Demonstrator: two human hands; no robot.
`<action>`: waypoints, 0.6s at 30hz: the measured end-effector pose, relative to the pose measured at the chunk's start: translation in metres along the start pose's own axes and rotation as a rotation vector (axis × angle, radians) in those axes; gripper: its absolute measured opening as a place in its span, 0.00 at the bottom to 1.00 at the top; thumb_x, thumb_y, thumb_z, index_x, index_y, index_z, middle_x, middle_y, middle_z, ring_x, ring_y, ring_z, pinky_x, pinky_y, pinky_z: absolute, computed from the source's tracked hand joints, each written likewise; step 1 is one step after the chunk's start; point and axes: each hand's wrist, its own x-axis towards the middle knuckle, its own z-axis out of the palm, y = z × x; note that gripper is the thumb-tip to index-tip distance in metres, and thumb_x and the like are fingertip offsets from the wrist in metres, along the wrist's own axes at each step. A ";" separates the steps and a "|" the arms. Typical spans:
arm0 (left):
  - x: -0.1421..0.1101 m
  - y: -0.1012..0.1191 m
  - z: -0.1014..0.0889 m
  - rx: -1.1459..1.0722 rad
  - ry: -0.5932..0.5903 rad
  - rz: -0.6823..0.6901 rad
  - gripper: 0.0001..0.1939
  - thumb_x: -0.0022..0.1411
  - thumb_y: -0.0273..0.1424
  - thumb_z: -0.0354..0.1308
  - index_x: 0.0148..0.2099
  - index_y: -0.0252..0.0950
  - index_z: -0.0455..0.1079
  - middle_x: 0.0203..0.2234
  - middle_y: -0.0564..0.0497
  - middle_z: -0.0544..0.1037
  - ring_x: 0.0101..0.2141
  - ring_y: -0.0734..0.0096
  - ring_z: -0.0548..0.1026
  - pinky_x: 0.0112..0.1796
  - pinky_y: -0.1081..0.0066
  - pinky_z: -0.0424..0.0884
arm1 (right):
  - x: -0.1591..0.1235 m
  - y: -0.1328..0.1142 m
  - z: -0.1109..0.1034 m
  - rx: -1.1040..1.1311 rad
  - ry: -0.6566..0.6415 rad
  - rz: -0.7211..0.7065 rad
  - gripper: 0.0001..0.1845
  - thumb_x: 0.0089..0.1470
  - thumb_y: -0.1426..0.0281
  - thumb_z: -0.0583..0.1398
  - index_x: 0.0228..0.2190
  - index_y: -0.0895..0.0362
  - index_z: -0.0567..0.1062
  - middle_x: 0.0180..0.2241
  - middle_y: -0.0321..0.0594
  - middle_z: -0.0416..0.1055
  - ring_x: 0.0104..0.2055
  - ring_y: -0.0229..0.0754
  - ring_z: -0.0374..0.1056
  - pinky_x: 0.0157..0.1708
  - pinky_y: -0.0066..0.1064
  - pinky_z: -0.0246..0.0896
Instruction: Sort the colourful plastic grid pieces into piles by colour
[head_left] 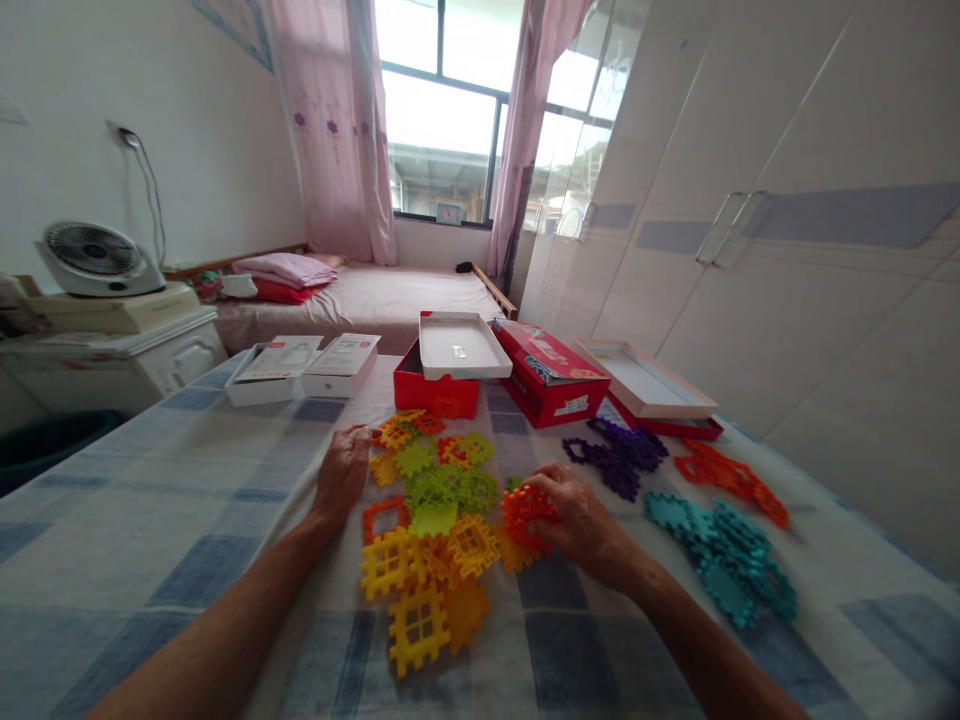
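Note:
A mixed pile of toothed plastic building tiles lies before me, with green tiles [435, 490] in the middle and yellow tiles [418, 622] at the near end. My right hand [576, 512] closes round some orange-red tiles [525, 515] at the pile's right side. Its fingers partly cover them. At the far left of the pile, my left hand [345, 470] rests palm down with loosely bent fingers. Its fingertips reach the edge of an orange tile [394, 434]. An orange square frame tile [385, 519] lies nearer to me.
Separate heaps of purple tiles [619, 455], red-orange tiles [731, 480] and teal tiles [724, 555] lie to the right. Across the back stand white boxes [341, 368], an open red box [435, 397], a red box [551, 370] and a shallow tray-like lid [649, 380]. A checked cloth [187, 560] covers the table.

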 end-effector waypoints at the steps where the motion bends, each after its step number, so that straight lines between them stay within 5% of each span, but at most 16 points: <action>1: 0.000 0.000 0.000 0.003 0.002 -0.002 0.25 0.60 0.44 0.38 0.38 0.33 0.71 0.43 0.41 0.70 0.48 0.60 0.68 0.55 0.60 0.59 | -0.002 0.000 -0.001 -0.023 0.021 0.008 0.11 0.45 0.75 0.61 0.35 0.56 0.72 0.41 0.42 0.65 0.46 0.45 0.61 0.48 0.37 0.54; 9: -0.001 0.006 -0.001 0.025 0.020 0.013 0.24 0.60 0.44 0.38 0.36 0.35 0.71 0.41 0.41 0.72 0.46 0.59 0.70 0.53 0.58 0.62 | -0.024 -0.002 0.001 0.395 0.090 0.091 0.08 0.49 0.73 0.59 0.35 0.56 0.70 0.39 0.39 0.67 0.40 0.40 0.66 0.43 0.32 0.61; 12: -0.002 0.008 -0.003 0.017 0.011 0.011 0.24 0.60 0.44 0.38 0.36 0.35 0.71 0.41 0.40 0.72 0.48 0.57 0.70 0.55 0.57 0.61 | -0.034 0.004 -0.012 0.698 0.193 0.240 0.18 0.51 0.65 0.60 0.44 0.55 0.67 0.39 0.40 0.72 0.39 0.41 0.69 0.39 0.32 0.66; 15: -0.001 0.007 -0.003 0.014 -0.017 0.014 0.26 0.58 0.46 0.38 0.35 0.34 0.71 0.42 0.39 0.72 0.49 0.54 0.69 0.56 0.55 0.59 | -0.044 0.033 -0.044 0.777 0.456 0.342 0.27 0.46 0.61 0.64 0.47 0.54 0.66 0.42 0.41 0.74 0.41 0.43 0.71 0.40 0.33 0.68; 18: 0.001 0.002 -0.003 0.026 -0.037 -0.002 0.26 0.57 0.48 0.38 0.35 0.34 0.70 0.43 0.39 0.71 0.50 0.52 0.68 0.56 0.52 0.58 | -0.056 0.092 -0.087 0.695 0.716 0.414 0.26 0.41 0.60 0.66 0.42 0.55 0.71 0.40 0.41 0.75 0.39 0.44 0.73 0.38 0.33 0.69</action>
